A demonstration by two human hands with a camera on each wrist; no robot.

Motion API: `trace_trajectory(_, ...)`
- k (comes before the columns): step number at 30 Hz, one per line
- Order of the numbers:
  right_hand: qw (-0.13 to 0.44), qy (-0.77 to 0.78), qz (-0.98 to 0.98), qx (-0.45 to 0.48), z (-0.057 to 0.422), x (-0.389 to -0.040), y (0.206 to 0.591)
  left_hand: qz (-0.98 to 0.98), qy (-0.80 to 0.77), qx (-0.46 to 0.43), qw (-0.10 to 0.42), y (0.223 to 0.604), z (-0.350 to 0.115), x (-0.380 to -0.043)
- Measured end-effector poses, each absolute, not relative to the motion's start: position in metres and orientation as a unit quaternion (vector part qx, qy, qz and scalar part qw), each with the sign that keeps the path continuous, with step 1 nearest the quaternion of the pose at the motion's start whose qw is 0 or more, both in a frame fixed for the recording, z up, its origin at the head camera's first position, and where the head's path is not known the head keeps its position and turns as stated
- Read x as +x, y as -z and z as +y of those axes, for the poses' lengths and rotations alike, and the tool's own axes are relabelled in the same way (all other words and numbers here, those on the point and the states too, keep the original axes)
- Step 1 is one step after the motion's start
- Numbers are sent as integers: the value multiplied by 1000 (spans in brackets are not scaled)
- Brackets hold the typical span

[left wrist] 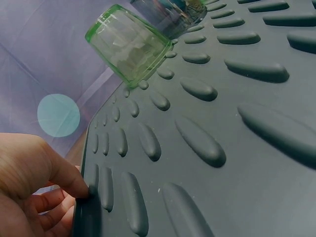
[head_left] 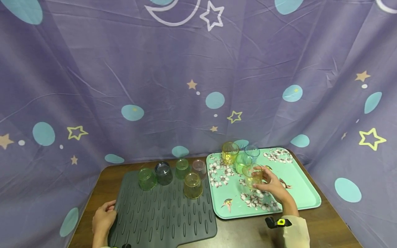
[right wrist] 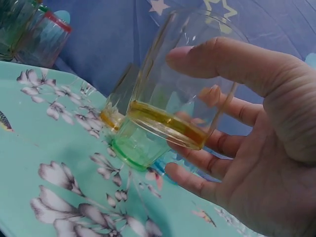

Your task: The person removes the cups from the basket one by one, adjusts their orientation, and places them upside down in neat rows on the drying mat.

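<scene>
My right hand (head_left: 273, 184) grips a clear yellow-tinted glass (right wrist: 170, 123) above the flowered green tray (head_left: 297, 193), thumb on one side and fingers round the other. Its mouth points up and its amber base down. Close behind it on the tray are a light green glass (head_left: 243, 162), a yellow glass (head_left: 229, 154) and a blue glass (head_left: 253, 151), mouths up. My left hand (head_left: 103, 218) pinches the left edge of a dark grey ribbed drying mat (left wrist: 256, 187), thumb at the top edge, fingers curled beside it.
Several glasses stand mouth down on the mat: a green glass (head_left: 147, 179), a dark blue glass (head_left: 163, 174), another green glass (head_left: 182, 168), a pinkish glass (head_left: 199, 168) and an amber glass (head_left: 193, 186). A purple curtain (head_left: 167, 69) hangs behind the wooden table (head_left: 238, 234).
</scene>
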State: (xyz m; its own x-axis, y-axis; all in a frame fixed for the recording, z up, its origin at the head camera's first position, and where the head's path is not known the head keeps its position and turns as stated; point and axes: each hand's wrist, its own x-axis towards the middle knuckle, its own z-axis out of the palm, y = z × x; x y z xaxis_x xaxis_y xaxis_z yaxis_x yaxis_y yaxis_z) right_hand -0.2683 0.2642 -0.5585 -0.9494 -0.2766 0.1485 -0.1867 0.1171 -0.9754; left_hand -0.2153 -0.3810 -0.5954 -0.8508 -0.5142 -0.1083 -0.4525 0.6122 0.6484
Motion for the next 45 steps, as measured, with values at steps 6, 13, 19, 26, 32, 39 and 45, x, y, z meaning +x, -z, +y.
trace_trajectory(6,37,642,750,-154,264,-268,551,-898,346,266,54,595,-379,-216)
trace_trajectory(13,44,643,748,-160,262,-268,547,-898,347,266,51,594,-379,-216)
trace_trajectory(19,49,624,763,-161,260,-269,543,-896,348,271,47,594,-379,-216)
trace_trajectory(26,54,602,781,-157,258,-273,541,-894,353,271,43,595,-381,-216)
trace_trajectory(32,55,595,782,-177,254,-273,537,-893,354,274,42,595,-380,-216)
trace_trajectory(39,62,595,781,-180,251,-275,530,-893,355,275,43,595,-380,-215)
trace_trajectory(45,61,603,779,-163,249,-274,526,-892,356,274,42,594,-380,-215)
